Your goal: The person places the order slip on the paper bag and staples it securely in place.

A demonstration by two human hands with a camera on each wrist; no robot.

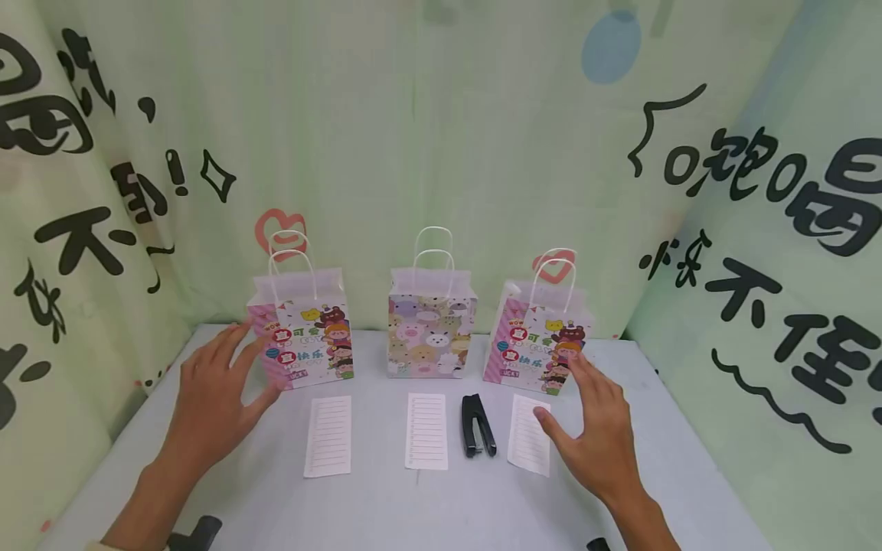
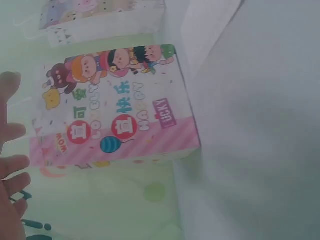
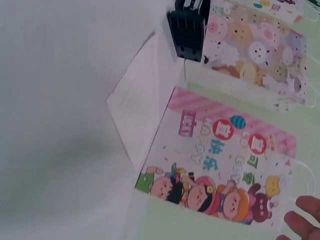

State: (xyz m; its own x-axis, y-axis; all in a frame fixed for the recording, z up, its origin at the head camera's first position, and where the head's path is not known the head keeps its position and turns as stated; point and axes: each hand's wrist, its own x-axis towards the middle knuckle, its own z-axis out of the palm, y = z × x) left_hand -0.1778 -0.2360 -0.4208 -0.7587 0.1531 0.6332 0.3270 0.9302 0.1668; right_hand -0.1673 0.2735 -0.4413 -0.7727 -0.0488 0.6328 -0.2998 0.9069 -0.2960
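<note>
Three small paper gift bags with white handles stand in a row on the grey table [image 1: 386,505]: a left bag [image 1: 303,337] [image 2: 117,107], a middle bag [image 1: 430,325] [image 3: 250,42] with animal faces, and a right bag [image 1: 540,337] [image 3: 220,165]. A lined white paper slip lies before each: left slip [image 1: 328,435], middle slip [image 1: 426,431], right slip [image 1: 529,434] [image 3: 142,107]. A black stapler [image 1: 478,425] [image 3: 189,27] lies between the middle and right slips. My left hand [image 1: 220,383] hovers open beside the left bag. My right hand [image 1: 592,428] hovers open, with its thumb over the right slip.
Green cloth walls with black lettering close in the table on the left [image 1: 76,229], back [image 1: 441,153] and right [image 1: 772,252]. The front part of the table lies between my forearms.
</note>
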